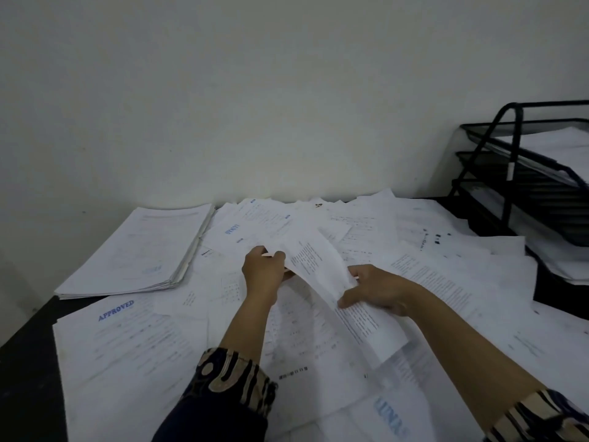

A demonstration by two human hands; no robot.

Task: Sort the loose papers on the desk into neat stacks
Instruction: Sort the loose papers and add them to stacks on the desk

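The loose papers [430, 250] are thin, matt white sheets with printed text (some stamped in blue ink). The desk [28, 362] is dark and matt. The tray rack [510, 173] is black metal mesh. The wall [255, 90] is smooth, matt paint.

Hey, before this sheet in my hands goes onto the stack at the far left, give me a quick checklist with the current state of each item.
1. Left hand grip on the held sheet: ok.
2. Right hand grip on it: ok.
3. Sheet lifted off the loose papers: ok.
4. Only one sheet held: cannot tell.
5. Far-left stack squared up: ok.
6. Sheet flat, not curled: not ok.
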